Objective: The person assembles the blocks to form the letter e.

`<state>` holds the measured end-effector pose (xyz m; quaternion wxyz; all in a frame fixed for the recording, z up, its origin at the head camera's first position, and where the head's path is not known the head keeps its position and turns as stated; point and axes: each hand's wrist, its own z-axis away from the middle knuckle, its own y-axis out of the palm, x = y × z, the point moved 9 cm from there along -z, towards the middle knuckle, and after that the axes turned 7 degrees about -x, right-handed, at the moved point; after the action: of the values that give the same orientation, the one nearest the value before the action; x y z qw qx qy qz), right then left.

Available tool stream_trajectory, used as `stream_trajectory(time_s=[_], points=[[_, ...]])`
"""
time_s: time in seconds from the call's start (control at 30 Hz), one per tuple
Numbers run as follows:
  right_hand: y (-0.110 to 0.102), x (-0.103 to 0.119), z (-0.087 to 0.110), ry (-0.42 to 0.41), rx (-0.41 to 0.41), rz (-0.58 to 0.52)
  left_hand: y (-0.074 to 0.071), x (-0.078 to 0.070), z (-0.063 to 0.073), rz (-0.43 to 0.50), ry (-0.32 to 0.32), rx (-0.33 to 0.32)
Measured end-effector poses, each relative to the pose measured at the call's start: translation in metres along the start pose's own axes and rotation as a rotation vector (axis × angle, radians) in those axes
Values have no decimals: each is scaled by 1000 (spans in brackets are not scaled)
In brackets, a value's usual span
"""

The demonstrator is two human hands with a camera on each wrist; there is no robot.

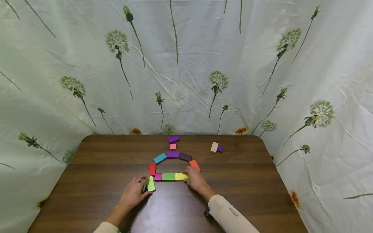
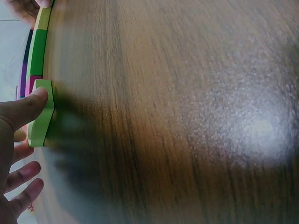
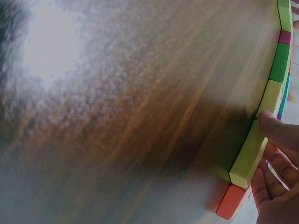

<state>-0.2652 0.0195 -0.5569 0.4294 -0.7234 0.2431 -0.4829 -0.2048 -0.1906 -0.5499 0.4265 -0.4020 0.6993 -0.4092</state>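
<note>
In the head view my left hand (image 1: 134, 192) grips a lime green block (image 1: 151, 183), thumb at its near end and a finger at its far end. The thumb (image 2: 39, 95) lies on that block in the left wrist view, with the other fingers spread. My right hand (image 1: 196, 178) pinches a yellow block (image 1: 179, 176) between thumb and fingers. A green block (image 1: 168, 176) and a magenta block (image 1: 158, 177) continue the row leftward. Above it, an arch runs through a red block (image 1: 152, 169), teal block (image 1: 160, 158), purple block (image 1: 173, 154), dark block (image 1: 185, 157) and orange block (image 1: 195, 165).
Beyond the arch lie a small pink block (image 1: 173, 147) and another purple block. A beige block (image 1: 214, 147) sits against a small purple one (image 1: 220, 149) at the back right. The brown wooden table (image 1: 247, 187) ends at a flower-printed curtain (image 1: 192, 64).
</note>
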Motion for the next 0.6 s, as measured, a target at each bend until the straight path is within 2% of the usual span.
stream_trajectory(time_s=[0.27, 0.6], points=[[1, -1, 0, -2, 0, 1, 4, 2, 0, -7, -18, 30], [-1, 2, 1, -26, -22, 16, 4, 2, 1, -1, 0, 10]])
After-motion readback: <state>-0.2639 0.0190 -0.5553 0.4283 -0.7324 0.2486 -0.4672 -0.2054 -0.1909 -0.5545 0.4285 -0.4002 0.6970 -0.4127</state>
